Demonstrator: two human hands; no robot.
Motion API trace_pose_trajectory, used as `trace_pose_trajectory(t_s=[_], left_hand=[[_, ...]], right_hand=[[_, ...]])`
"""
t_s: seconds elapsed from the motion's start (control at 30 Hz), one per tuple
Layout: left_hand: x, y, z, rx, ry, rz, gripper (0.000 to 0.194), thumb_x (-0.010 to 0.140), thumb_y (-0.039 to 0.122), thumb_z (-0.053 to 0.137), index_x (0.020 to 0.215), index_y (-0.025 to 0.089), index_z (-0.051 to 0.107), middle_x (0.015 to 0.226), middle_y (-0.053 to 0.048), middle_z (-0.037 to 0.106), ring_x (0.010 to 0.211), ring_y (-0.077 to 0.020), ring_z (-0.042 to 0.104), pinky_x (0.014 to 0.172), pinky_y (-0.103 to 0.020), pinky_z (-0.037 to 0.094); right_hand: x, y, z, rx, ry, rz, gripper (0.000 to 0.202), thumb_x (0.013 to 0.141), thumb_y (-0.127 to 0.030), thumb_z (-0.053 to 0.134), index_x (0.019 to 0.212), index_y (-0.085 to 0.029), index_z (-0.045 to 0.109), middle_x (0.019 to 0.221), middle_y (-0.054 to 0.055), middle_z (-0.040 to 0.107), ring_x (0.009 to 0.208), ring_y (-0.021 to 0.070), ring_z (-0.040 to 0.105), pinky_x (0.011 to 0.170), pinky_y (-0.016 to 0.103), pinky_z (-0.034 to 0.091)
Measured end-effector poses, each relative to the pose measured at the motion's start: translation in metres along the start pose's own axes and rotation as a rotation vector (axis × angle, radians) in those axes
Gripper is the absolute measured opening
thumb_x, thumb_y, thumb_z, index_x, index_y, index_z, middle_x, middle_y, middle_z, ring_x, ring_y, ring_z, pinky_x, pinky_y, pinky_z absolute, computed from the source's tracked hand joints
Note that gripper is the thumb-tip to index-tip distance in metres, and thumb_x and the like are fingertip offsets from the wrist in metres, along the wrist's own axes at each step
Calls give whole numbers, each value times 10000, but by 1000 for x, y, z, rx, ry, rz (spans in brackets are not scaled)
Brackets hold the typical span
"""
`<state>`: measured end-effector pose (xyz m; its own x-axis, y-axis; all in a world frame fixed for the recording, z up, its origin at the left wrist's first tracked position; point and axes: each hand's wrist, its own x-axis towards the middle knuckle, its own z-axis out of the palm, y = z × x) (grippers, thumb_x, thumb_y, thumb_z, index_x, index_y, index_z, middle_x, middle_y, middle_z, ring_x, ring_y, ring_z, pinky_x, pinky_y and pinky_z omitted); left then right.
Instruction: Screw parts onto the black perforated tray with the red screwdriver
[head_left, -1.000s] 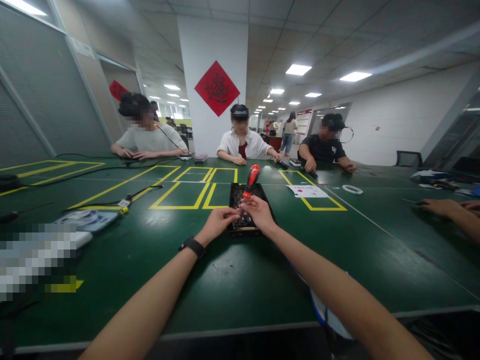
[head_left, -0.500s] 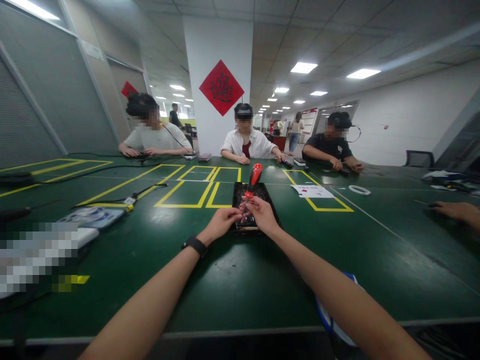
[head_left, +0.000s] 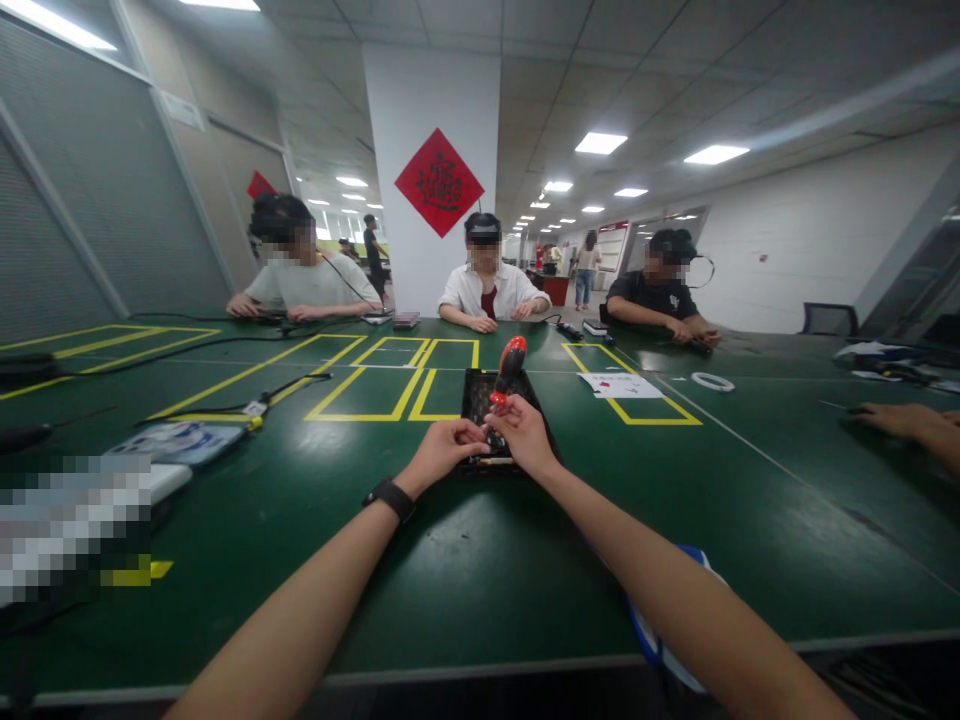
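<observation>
My right hand (head_left: 521,428) is closed around the lower end of a screwdriver (head_left: 512,365) with a red and black handle. The handle points up and leans a little to the right. Beside it, my left hand (head_left: 448,452) has its fingers pinched close to the screwdriver's lower end. Whether something small sits in that pinch cannot be made out. Under both hands lies a black, shallow, tray-like case (head_left: 491,469), its inside partly covered by my fingers. The screwdriver's tip is hidden behind the hands.
The green table (head_left: 465,580) carries yellow tape rectangles. A white paper sheet (head_left: 621,385) and a white ring (head_left: 712,382) lie to the right. Cables and a flat device (head_left: 180,440) are at left. Several people sit around the table; another person's hand (head_left: 896,420) is at far right.
The view has shifted slightly. My fingers have changed position a little near the screwdriver's lower end, which is now more covered. The person opposite has drawn a hand back from a dark object.
</observation>
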<state>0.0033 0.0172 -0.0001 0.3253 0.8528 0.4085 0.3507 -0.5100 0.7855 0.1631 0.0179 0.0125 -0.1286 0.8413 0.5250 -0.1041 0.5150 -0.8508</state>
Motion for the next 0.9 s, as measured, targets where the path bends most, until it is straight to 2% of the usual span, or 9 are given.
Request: trace_pose_trajectory(t_s=[0.2,0.33,0.47,0.63,0.77,0.9], left_hand=[[0,3,-1,4,-41,56,222,713,311,585,781,111,655,757,-53,666,696,-151,585,669,-253,443],[0,4,-3,7,-72,105,217,758,275,524,807,123,670,802,-53,673,743,-161,589,722,-267,439],[1,1,-2,3,-48,69,249,739,317,550,850,129,670,826,-61,677,747,-163,591,717,-269,444],[2,-7,2,16,52,19,307,670,393,619,802,120,667,728,-56,670,648,-145,580,633,-245,440],[2,-7,3,21,50,11,319,676,402,613,790,109,667,708,-56,668,638,-144,576,612,-236,430],[0,-1,0,30,-13,46,319,753,389,533,816,110,674,708,-58,670,648,-146,580,622,-235,426]], right_hand=[[2,2,-1,30,-76,19,295,759,-359,530,980,-166,560,846,49,629,734,131,607,603,246,492],[6,8,-3,64,-125,94,343,693,-343,607,982,-161,593,844,51,643,758,147,609,642,283,512],[8,14,-5,59,-74,94,311,637,-347,658,874,-148,619,766,36,636,682,131,595,633,278,507],[7,12,-5,7,0,33,299,596,-318,695,816,-148,586,732,20,617,643,106,572,649,256,488],[6,8,-3,-4,49,-4,412,604,-308,694,952,-182,511,730,-7,611,650,98,578,620,220,472],[4,4,-2,61,75,31,424,743,-409,537,1104,-220,421,817,15,634,577,84,550,451,173,407]])
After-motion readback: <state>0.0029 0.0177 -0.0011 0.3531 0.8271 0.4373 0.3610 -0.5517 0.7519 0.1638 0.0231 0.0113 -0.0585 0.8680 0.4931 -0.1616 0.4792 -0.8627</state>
